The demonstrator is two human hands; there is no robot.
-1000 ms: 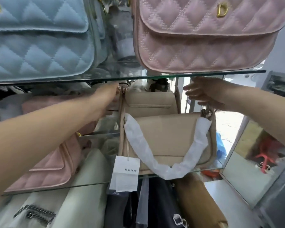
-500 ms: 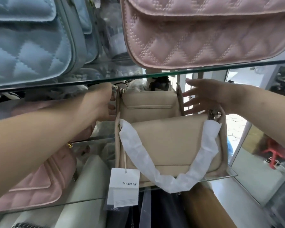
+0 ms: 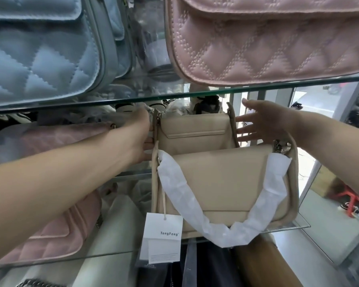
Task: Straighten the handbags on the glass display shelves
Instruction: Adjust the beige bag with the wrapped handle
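Since a moment ago both hands have slid in along the sides of the rear beige handbag, the one standing behind the front beige handbag on the lower glass shelf; the right hand, which hovered higher and farther out, now sits level with the bag's right edge, so the job reads as squaring this back bag up behind its twin. The left hand is pressed against the rear bag's left side by the strap ring, fingers curled round the edge — closed on it as far as can be seen, though the fingertips are hidden behind the bag. The right hand is spread open, fingers apart and pointing toward the bag's right strap, just beside it and holding nothing; whether a fingertip touches cannot be told. The front bag stands upright at the shelf's front edge, its paper-wrapped strap drooping over its face and a white hang tag dangling below. On the upper glass shelf rest a blue quilted bag and a pink quilted bag.
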